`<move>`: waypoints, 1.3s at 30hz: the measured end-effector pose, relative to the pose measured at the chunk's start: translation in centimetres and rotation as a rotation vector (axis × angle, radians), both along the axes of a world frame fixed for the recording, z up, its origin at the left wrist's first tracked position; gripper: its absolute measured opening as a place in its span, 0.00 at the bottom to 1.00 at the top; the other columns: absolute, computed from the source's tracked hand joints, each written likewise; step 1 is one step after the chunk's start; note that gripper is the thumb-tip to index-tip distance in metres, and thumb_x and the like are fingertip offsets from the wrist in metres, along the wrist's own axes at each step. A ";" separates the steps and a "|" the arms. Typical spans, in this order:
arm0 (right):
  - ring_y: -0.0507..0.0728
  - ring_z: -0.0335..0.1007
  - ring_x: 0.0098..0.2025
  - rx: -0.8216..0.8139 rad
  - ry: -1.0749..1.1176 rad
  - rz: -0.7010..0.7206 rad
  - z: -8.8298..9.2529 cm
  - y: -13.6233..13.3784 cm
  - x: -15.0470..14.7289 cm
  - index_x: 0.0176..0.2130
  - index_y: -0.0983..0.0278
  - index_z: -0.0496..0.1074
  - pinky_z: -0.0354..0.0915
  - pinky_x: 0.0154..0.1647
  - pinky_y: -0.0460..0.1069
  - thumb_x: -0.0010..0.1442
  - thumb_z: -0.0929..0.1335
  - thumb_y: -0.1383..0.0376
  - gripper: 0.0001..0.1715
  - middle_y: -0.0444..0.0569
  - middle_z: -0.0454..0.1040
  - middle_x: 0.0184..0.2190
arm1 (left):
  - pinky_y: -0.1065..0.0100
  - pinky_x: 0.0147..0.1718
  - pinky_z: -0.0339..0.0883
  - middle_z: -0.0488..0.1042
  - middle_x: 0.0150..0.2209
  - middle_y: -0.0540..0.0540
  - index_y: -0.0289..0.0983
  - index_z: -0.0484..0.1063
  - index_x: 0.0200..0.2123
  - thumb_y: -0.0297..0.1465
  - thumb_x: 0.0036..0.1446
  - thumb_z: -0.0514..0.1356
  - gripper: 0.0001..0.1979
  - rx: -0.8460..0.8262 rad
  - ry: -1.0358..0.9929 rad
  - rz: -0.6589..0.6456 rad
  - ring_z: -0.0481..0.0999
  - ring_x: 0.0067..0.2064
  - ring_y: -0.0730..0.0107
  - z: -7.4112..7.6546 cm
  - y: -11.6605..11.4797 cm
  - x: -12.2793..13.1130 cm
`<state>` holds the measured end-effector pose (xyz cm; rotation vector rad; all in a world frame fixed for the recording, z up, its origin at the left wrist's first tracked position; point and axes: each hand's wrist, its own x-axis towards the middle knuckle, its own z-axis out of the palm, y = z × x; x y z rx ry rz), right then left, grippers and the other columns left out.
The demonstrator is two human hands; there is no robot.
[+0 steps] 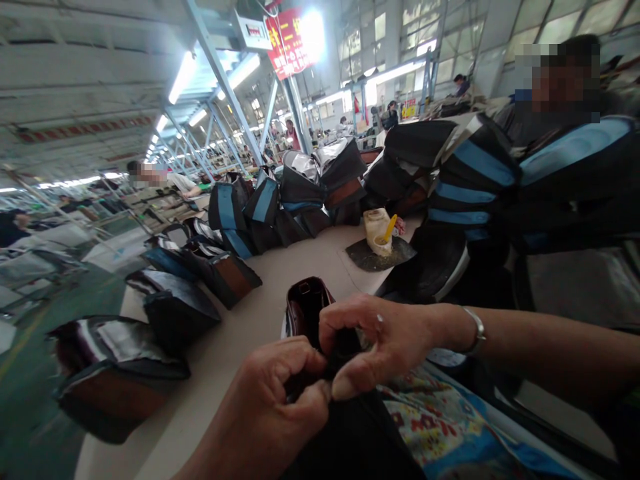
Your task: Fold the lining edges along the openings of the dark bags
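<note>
Long factory hall with steel roof trusses and strip lights stretches behind a cream-coloured bench (225, 347), with a green floor (30, 393) at far left. On the bench's left side sit black bags with silvery linings and brown panels (113, 393), and beyond them, black bags striped in light blue (227, 210). Near the centre, a small dark bag with a maroon lining (305, 310) stands open on the bench, just behind the hands. The left hand (265, 407) is closed, pinching a fold of soft black fabric (345, 353). The right hand (385, 347), with a ring and a silver bracelet (475, 330), grips the same fold, thumb pressed down and touching the left hand's fingers. Whether this fabric joins the small bag is hidden. Under the right forearm lies a floral printed cloth (425, 417). Farther back, a white plastic tub (375, 230) holding a yellow-handled tool (389, 228) rests on a dark rubber mat (375, 259). At right rises a heap of black-and-blue bags (473, 180), with a co-worker (530, 123) behind it.
</note>
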<state>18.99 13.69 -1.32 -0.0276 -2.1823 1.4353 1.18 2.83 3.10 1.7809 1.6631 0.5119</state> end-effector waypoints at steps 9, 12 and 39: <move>0.47 0.61 0.26 -0.019 -0.074 -0.049 -0.5 0.2 -0.1 0.33 0.69 0.73 0.59 0.24 0.41 0.52 0.72 0.68 0.06 0.41 0.70 0.26 | 0.71 0.28 0.57 0.67 0.26 0.52 0.37 0.69 0.25 0.33 0.54 0.56 0.08 -0.002 0.011 -0.002 0.67 0.29 0.72 -0.4 -0.2 -0.2; 0.48 0.64 0.28 0.039 -0.011 -0.102 -0.9 -0.1 -0.1 0.34 0.68 0.74 0.61 0.27 0.41 0.51 0.72 0.70 0.06 0.42 0.72 0.28 | 0.71 0.29 0.59 0.71 0.27 0.50 0.37 0.72 0.27 0.35 0.57 0.56 0.10 0.052 0.033 -0.036 0.70 0.31 0.71 -0.3 -0.3 -0.1; 0.57 0.71 0.46 0.396 0.207 -0.078 -0.9 -1.1 2.5 0.54 0.73 0.66 0.70 0.46 0.52 0.70 0.59 0.67 0.17 0.60 0.73 0.43 | 0.75 0.31 0.60 0.71 0.28 0.51 0.37 0.70 0.27 0.39 0.65 0.54 0.17 0.034 0.040 -0.231 0.70 0.31 0.75 -1.6 -0.7 -1.4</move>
